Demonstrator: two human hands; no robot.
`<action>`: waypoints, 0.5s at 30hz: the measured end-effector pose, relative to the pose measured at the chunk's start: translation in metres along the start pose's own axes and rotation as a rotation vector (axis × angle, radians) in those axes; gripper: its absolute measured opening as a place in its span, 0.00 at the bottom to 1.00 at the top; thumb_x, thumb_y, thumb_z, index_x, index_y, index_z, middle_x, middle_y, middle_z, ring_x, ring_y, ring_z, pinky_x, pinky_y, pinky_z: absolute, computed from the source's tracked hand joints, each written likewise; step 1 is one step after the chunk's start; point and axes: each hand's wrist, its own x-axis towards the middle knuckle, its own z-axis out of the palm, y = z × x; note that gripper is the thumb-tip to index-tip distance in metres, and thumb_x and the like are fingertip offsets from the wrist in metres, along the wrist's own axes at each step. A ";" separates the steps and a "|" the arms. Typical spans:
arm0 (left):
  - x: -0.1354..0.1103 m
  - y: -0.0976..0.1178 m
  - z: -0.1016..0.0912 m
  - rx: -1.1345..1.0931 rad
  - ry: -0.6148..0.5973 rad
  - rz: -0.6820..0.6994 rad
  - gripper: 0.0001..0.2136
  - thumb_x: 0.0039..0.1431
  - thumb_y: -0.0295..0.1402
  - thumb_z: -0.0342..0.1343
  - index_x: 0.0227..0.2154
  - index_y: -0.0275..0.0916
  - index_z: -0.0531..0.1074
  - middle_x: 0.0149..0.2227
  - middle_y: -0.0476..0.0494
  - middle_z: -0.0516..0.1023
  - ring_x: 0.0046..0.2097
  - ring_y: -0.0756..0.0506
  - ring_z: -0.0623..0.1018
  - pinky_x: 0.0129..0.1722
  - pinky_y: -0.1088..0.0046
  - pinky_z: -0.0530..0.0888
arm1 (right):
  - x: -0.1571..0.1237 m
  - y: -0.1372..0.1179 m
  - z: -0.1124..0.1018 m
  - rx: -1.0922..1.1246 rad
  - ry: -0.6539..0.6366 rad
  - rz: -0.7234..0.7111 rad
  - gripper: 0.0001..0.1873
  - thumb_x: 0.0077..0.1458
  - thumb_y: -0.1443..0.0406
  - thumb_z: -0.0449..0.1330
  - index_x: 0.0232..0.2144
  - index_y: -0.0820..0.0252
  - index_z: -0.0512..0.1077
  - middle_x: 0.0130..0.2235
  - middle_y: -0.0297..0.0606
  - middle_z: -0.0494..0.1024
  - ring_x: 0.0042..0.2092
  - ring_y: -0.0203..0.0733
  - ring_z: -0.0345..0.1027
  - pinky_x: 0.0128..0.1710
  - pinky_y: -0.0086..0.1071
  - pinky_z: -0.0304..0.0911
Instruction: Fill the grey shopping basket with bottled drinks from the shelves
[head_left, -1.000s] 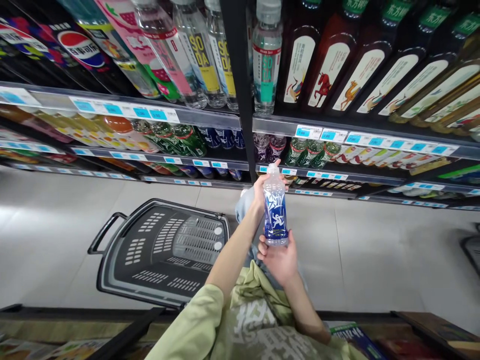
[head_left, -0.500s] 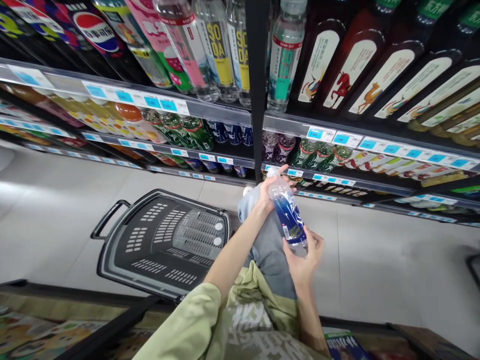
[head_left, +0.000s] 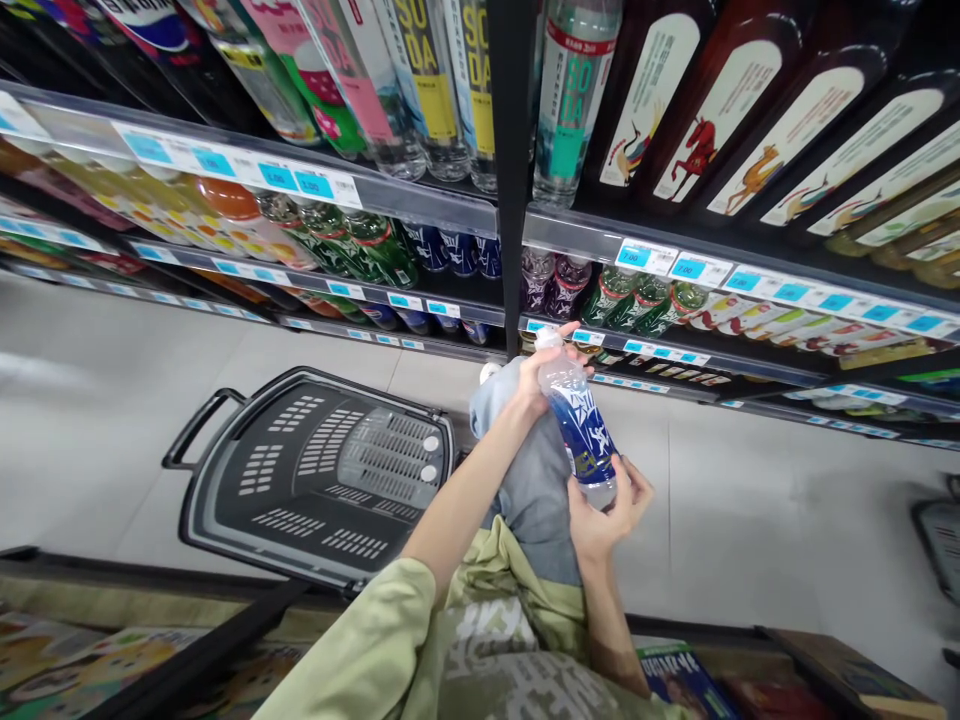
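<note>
A clear plastic drink bottle (head_left: 581,425) with a blue label and white lettering lies tilted across my lap, its white cap pointing toward the shelves. Near its neck, my left hand (head_left: 536,378) supports it from the left, fingers passing behind it. At the base, my right hand (head_left: 611,510) grips it between thumb and fingers. Both hands are closed on the same bottle, held above my grey-blue trousers (head_left: 534,500). Some left fingers are hidden behind the bottle.
A black shopping basket (head_left: 281,530) with a handle stands on the tiled floor at my left. Ahead, drink shelves (head_left: 420,200) hold several rows of bottles, divided by a dark upright post (head_left: 512,150). Behind me are low shelves with packaged goods (head_left: 686,680).
The bottle has been turned about its length, so the white lettering now faces me more. My view has shifted slightly; both hands keep their hold.
</note>
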 end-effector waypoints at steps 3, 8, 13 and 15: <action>0.000 0.000 -0.001 -0.001 0.001 -0.003 0.37 0.47 0.31 0.65 0.64 0.40 0.73 0.28 0.52 0.76 0.34 0.44 0.81 0.44 0.63 0.80 | -0.002 0.001 0.002 0.040 0.019 0.046 0.33 0.53 0.61 0.77 0.58 0.60 0.74 0.51 0.50 0.76 0.51 0.57 0.75 0.47 0.52 0.78; 0.002 -0.001 -0.005 0.010 -0.012 0.019 0.34 0.46 0.31 0.67 0.61 0.40 0.75 0.29 0.51 0.77 0.35 0.44 0.82 0.44 0.64 0.80 | -0.005 -0.002 0.002 0.182 -0.033 0.286 0.39 0.45 0.55 0.80 0.55 0.61 0.73 0.47 0.43 0.77 0.46 0.52 0.77 0.42 0.42 0.78; 0.001 -0.001 -0.005 0.028 -0.044 0.011 0.31 0.45 0.32 0.68 0.57 0.38 0.76 0.29 0.50 0.78 0.37 0.42 0.84 0.47 0.61 0.81 | -0.010 0.005 0.000 0.436 -0.148 0.663 0.37 0.44 0.54 0.78 0.52 0.61 0.73 0.47 0.42 0.79 0.46 0.50 0.78 0.47 0.41 0.77; 0.001 -0.001 -0.006 0.046 -0.058 0.008 0.32 0.45 0.32 0.68 0.58 0.38 0.76 0.29 0.50 0.78 0.38 0.41 0.84 0.49 0.60 0.81 | -0.010 0.010 0.001 0.562 -0.228 0.785 0.33 0.47 0.49 0.75 0.49 0.60 0.72 0.42 0.38 0.80 0.41 0.47 0.77 0.41 0.38 0.77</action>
